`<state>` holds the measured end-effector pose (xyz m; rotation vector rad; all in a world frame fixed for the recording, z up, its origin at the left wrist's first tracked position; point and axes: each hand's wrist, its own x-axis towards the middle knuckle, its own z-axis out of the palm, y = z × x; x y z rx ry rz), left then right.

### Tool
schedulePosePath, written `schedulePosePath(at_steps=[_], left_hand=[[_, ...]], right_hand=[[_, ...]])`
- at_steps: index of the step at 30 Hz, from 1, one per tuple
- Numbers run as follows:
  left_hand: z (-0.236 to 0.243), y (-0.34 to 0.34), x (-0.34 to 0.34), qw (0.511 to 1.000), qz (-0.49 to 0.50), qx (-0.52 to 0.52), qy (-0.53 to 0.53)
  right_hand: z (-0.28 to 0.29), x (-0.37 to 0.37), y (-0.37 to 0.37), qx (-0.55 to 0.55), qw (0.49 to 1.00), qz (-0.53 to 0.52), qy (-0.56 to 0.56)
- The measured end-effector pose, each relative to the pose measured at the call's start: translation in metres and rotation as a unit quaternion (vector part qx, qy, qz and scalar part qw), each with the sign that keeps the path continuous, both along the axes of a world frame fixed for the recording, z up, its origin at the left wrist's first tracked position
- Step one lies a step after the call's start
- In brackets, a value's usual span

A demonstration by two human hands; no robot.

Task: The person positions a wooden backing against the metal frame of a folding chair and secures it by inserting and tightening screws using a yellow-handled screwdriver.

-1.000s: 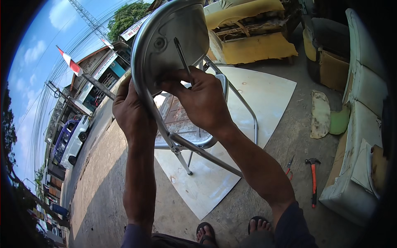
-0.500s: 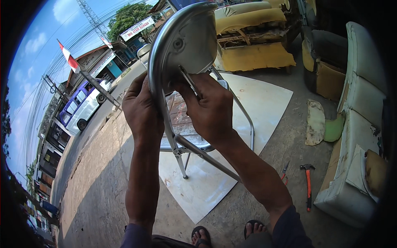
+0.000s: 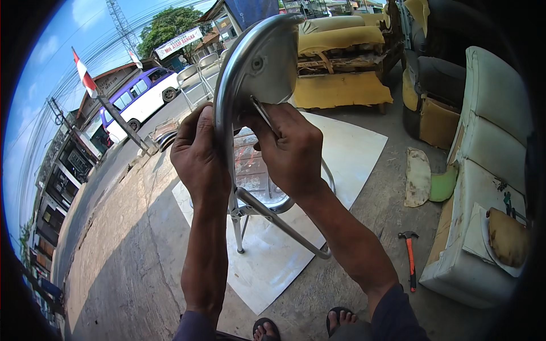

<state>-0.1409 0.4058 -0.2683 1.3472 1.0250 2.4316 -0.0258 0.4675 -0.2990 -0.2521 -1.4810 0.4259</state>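
Observation:
A folding chair with a shiny metal tube frame [image 3: 222, 74] stands in front of me, its curved metal backrest panel [image 3: 276, 62] rising nearest my face. My left hand [image 3: 200, 150] is closed round the left side of the backrest tube, thumb up along it. On the panel's lower part, my right hand [image 3: 289, 145] pinches a slim, shiny metal rod-like tool [image 3: 263, 113]; its exact kind is unclear. The right fingertips are partly hidden behind the hand. Below lies the worn, patchy seat [image 3: 250, 159], seen between my forearms.
Under the chair lies a white board [image 3: 352, 142] on the concrete. To the right are a hammer [image 3: 410, 258], foam pieces [image 3: 418, 177] and a pale sofa [image 3: 483, 187]. Stripped yellow-foam furniture [image 3: 341, 88] stands behind. More chairs [image 3: 193, 79] and a van [image 3: 139, 94] are at the left.
My view has shifted slightly, and the backrest sits a little lower and farther right in it. Both hands keep their holds. The van on the road has moved rightward.

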Motion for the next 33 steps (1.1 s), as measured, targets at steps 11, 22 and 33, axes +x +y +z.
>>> schedulePosePath(at_steps=[11, 22, 33], left_hand=[[-0.01, -0.006, 0.004, 0.999, 0.027, 0.012, 0.011], [-0.011, -0.008, 0.006, 0.999, 0.011, 0.003, 0.051], [-0.019, -0.013, 0.018, 0.997, 0.067, -0.008, 0.025]], right_hand=[[0.002, 0.006, -0.002, -0.059, 0.994, 0.085, -0.018], [0.002, 0.006, -0.007, -0.032, 0.998, 0.043, 0.019], [0.014, 0.019, -0.006, 0.068, 0.996, -0.031, -0.043]])
